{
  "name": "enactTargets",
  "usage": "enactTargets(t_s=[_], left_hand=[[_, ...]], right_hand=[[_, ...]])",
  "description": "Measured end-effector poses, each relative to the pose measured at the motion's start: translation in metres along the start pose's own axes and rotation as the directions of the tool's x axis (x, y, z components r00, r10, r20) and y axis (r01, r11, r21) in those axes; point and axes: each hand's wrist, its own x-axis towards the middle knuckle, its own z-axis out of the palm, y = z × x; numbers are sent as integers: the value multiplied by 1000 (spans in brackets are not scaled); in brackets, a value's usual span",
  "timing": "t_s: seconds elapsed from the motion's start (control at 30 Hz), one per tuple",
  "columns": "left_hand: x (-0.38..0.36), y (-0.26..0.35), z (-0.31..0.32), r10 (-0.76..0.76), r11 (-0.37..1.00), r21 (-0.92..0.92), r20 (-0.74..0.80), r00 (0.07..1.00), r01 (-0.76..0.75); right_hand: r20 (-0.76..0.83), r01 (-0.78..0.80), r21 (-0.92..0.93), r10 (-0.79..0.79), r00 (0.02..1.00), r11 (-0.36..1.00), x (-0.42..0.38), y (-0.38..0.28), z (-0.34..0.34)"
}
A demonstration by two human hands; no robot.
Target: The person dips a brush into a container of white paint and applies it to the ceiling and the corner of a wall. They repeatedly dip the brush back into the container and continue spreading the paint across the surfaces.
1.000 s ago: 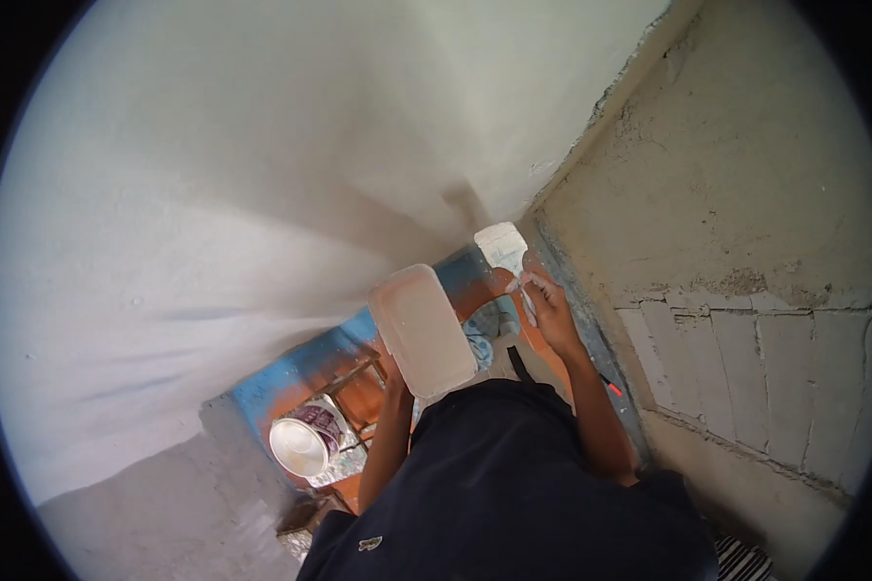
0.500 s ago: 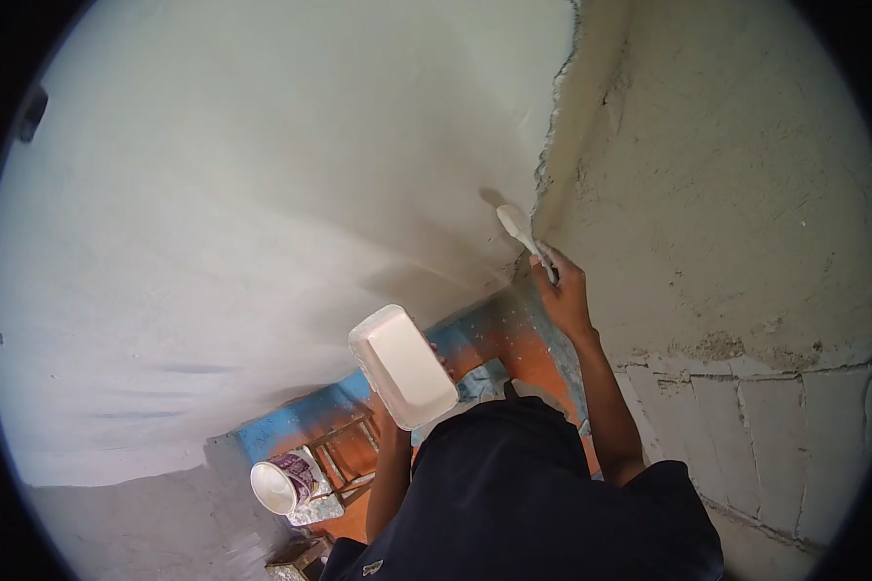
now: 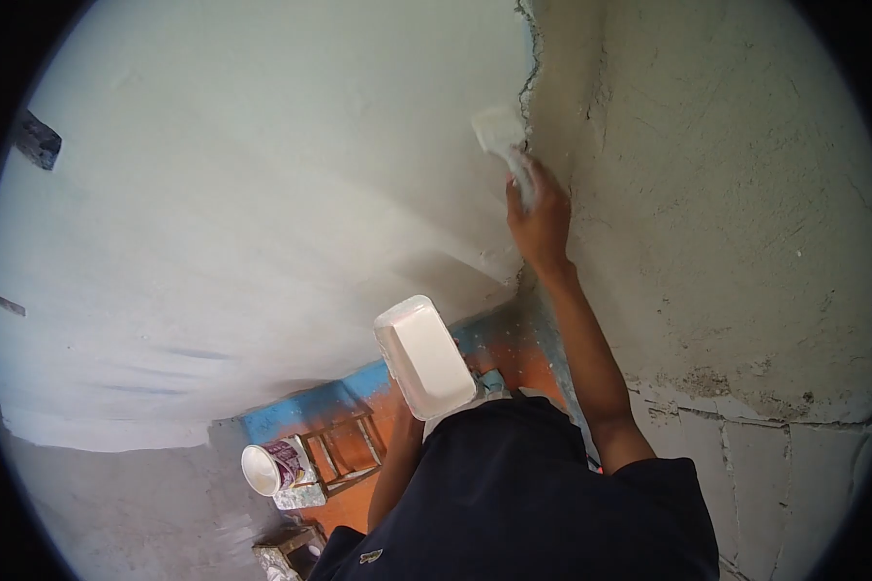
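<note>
A white-coated brush is gripped by its handle in my right hand. Its wide head lies at the white wall, just left of the jagged edge where the rough grey wall begins. My left hand is wrapped round a white rectangular tray from beneath and behind. Most of that hand is hidden by the tray, with a little of it showing at the sides. The hollow of the tray looks white and smooth inside.
A bucket with a purple label stands at the lower left by a wooden ladder-like frame. A second wooden piece is below it. The rough grey wall runs along the right. Blue and orange surfaces show beneath.
My right hand has moved up with the brush, whose head now shows its broad face. In the view, the tray in my left hand has shifted slightly right and up.
</note>
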Motion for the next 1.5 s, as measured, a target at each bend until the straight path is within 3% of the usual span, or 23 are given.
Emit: enactTargets(t_s=[0.13, 0.27, 0.37, 0.47, 0.67, 0.83, 0.97, 1.13, 1.23, 1.27, 1.4, 1.5], left_hand=[[-3, 4, -34, -66, 995, 70, -153, 986, 77], [1, -14, 30, 5, 1000, 17, -15, 1000, -5], [0, -16, 33, 7, 999, 47, -19, 1000, -6], [-3, -20, 33, 1, 999, 44, -36, 999, 1], [-4, -27, 29, 6, 1000, -7, 11, 1000, -6], [-9, -28, 27, 31, 999, -11, -3, 1000, -31], [-13, -27, 26, 48, 999, -16, -10, 999, -48], [-15, -28, 26, 55, 998, -16, -7, 998, -55], [-16, -28, 25, 56, 998, -16, -1, 998, -56], [-17, -28, 25, 58, 998, -20, 1, 998, -58], [-14, -27, 22, 65, 998, -20, 5, 998, -64], [-12, -27, 24, 68, 997, -37, 36, 997, -66]], right_hand=[[86, -86, -98, 95, 992, 991, -69, 45, 36], [212, -173, -154, 203, 956, 973, -135, 94, 52], [431, -300, -303, 411, 803, 904, -128, 97, 39], [429, -285, -239, 364, 827, 928, -90, 76, 22], [278, -120, -162, 162, 947, 979, 33, -13, -31], [134, 12, -67, -3, 991, 998, 55, -33, -39], [115, -33, -90, 43, 992, 995, 28, -24, -24], [208, -107, -137, 134, 969, 985, -69, 46, 30], [466, -226, -306, 352, 812, 925, -105, 79, 34], [483, -220, -310, 353, 801, 925, -109, 88, 34], [510, -215, -290, 340, 790, 933, -66, 66, 12], [392, -139, -237, 226, 892, 961, 32, 0, -29]])
